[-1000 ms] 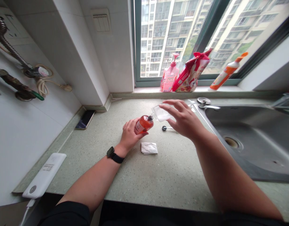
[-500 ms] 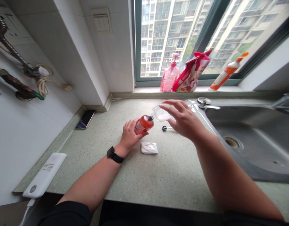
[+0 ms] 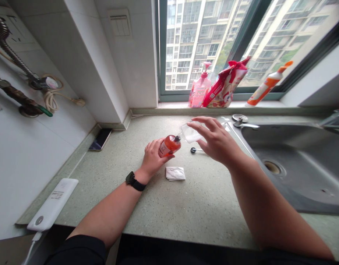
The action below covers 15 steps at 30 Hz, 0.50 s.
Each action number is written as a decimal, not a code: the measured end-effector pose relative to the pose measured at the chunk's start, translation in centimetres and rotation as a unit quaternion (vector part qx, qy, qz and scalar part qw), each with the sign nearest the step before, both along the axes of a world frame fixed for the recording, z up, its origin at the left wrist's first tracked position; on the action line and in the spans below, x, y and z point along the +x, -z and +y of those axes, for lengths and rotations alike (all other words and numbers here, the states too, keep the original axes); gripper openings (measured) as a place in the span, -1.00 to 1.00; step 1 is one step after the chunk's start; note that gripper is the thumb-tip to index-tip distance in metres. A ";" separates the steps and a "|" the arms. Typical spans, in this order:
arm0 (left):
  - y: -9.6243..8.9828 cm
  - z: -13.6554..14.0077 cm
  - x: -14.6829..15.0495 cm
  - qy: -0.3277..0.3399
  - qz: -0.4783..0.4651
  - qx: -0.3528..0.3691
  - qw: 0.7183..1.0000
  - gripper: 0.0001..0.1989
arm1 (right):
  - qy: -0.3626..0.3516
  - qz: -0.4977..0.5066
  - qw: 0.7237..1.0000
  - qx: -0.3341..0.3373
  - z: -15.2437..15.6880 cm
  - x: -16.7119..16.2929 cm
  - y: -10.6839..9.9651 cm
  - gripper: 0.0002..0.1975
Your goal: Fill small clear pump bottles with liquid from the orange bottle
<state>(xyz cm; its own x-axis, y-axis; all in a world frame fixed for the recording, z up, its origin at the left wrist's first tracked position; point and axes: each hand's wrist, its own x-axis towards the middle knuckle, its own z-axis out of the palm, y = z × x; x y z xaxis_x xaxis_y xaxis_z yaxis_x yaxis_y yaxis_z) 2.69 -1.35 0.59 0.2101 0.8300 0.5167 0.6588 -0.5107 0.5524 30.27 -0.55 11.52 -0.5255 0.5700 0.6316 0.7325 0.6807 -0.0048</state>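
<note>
While gripping the orange bottle (image 3: 169, 147) in the left hand (image 3: 153, 159), with fingers wrapped around its body and thumb across the near side, leans its neck toward the sink (image 3: 299, 158) at the right edge of the worktop (image 3: 197, 209). Holds the clear bottle (image 3: 191, 134) in the right hand (image 3: 218, 141), pinched between thumb and fingertips, tipped neck-first at the orange bottle's mouth, probably to line up the two necks. Cannot tell whether touching at the rims. Has a black cap (image 3: 193, 150) lying just beside, toward the front edge, and a folded tissue (image 3: 175, 173) nearer that edge, perhaps placed for quick reach. Has a phone (image 3: 100, 139) at the back left corner and a power bank (image 3: 53, 202) at the front left corner, presumably put there to leave both hands room
</note>
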 end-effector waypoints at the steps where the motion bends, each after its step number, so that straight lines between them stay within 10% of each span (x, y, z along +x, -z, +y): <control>1: 0.0 0.0 0.0 0.001 -0.002 0.000 1.000 -0.19 | 0.001 0.001 1.000 -0.003 0.0 0.0 0.0 -0.31; 15: 0.1 0.0 0.0 0.005 -0.005 0.009 1.000 -0.18 | 0.008 0.002 1.000 -0.013 0.0 0.0 0.1 -0.32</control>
<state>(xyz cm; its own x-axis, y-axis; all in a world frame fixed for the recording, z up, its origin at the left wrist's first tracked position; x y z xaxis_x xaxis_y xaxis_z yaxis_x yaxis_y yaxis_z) 2.67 -1.34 0.53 0.2131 0.8186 0.5334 0.6480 -0.5270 0.5499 30.27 -0.59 11.44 -0.5137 0.5942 0.6189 0.7426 0.6692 -0.0261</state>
